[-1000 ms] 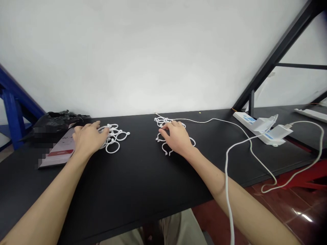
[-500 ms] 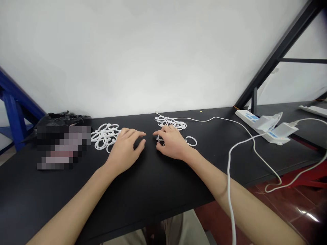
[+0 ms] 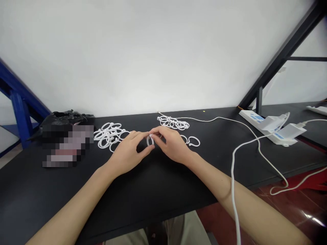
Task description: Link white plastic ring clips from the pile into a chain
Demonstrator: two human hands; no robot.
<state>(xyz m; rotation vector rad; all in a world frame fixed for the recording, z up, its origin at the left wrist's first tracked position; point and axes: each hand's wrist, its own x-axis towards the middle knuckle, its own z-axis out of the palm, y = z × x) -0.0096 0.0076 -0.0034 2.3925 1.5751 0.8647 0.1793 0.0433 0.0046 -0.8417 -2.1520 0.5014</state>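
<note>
Across a black table [image 3: 153, 190], a ring [image 3: 148, 141] is gripped by left hand [image 3: 129, 149] and right hand [image 3: 174, 144]; it could be dropped if pinched unevenly.

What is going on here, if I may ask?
A person's left hand and right hand together hold a white ring. A pile of similar rings lies beside the left hand, a second pile farther back, and a loose ring to the right of the right hand, all on the black table.
</note>
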